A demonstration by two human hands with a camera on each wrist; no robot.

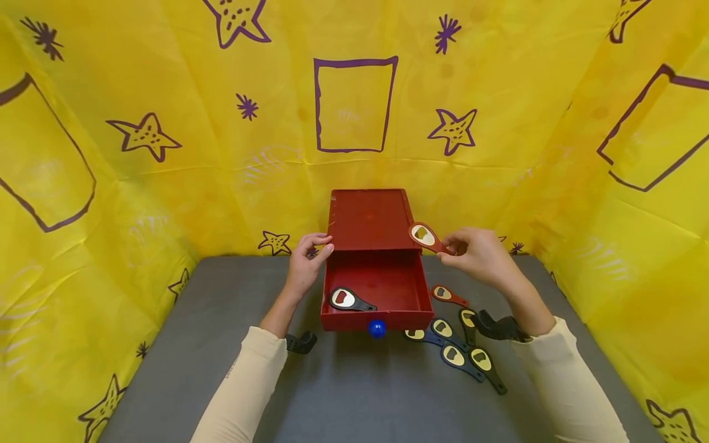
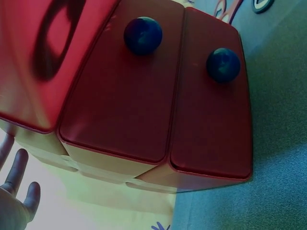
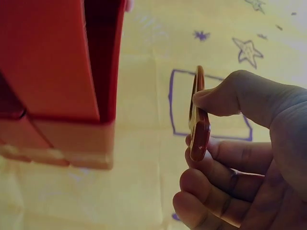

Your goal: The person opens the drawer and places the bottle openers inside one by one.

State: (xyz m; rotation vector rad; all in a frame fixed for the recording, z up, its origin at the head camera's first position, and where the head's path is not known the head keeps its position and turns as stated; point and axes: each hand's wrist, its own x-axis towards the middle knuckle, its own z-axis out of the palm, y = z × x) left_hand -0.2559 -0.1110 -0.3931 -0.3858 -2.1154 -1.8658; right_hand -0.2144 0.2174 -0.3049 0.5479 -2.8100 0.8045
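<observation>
Bottle openers are going into the pulled-out top drawer (image 1: 382, 289) of a small red drawer chest (image 1: 370, 218), and by the look of it the work is at an early stage. One black-handled opener (image 1: 350, 299) already lies inside the drawer, near its front left corner, just below and to the right of the left hand (image 1: 307, 261). A red-handled opener (image 1: 428, 237) is pinched by its handle in the right hand (image 1: 480, 253), thumb on one side and fingers curled behind, its head raised just left of the fingertips beside the drawer's right back corner. Six more seem to remain: another red opener (image 1: 448, 296) lies on the grey table (image 1: 354, 394) just below the right hand, and a cluster of dark openers (image 1: 460, 347) sits nearer the body, under the right wrist.

The left hand rests against the chest's left edge with fingers fairly straight, gripping nothing that I can see.

The left wrist view shows what the head view hides: two lower drawers closed, each with a blue knob (image 2: 143, 34), and the left fingers (image 2: 19, 191) spread loosely off to the side. The right wrist view shows the held opener (image 3: 198, 115) edge-on, so the pinch of thumb (image 3: 225, 98) against it is plain. Only the head view shows the count of openers inside and outside the drawer.
</observation>
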